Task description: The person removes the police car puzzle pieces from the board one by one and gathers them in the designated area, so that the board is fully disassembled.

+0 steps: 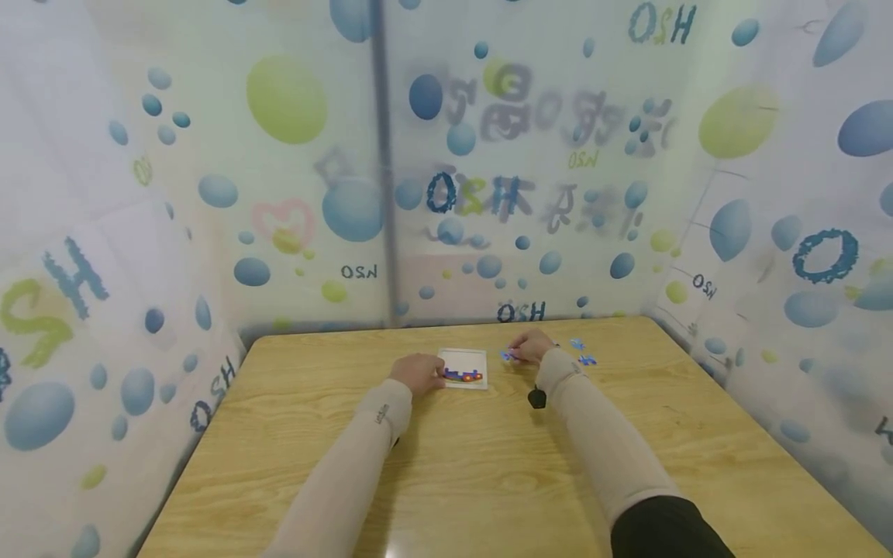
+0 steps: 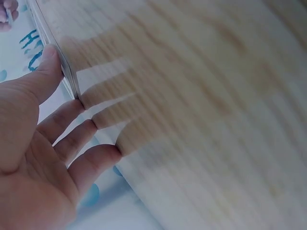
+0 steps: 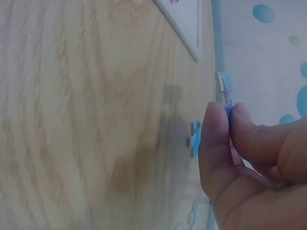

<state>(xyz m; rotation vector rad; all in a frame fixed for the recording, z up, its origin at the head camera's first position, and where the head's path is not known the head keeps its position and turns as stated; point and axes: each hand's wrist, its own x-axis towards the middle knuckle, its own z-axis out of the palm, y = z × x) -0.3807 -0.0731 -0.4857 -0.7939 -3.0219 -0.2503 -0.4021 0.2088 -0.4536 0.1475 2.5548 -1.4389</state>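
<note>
Pinching a blue jigsaw piece [image 3: 224,84] between thumb and forefinger, the grip of the right hand [image 1: 533,346] is held at the right of a small white tray [image 1: 452,357]. The piece is seen nearly edge-on in the right wrist view, its visible length running on in line with the fingertips; in the head view its free end is pointed left, toward the tray's right rim, from which it is separated by a short gap of tabletop [image 1: 474,442]. It seems to be held just off the wood.

The relation that counts most can be judged to be this sideways one: the bare upper part of the tray lies to the left of the held piece, while the near part is filled by a dark, colourful strip of joined pieces [image 1: 463,377].

The tray's left edge is touched by the thumb and fingers of the left hand [image 1: 417,375], which are spread and loosely bent rather than clenched. The piece is thus nearer to the right hand, the tray to the left. Other loose pieces [image 1: 587,360] are left lying to the right, beyond the right hand; exactly how many cannot be told.
</note>
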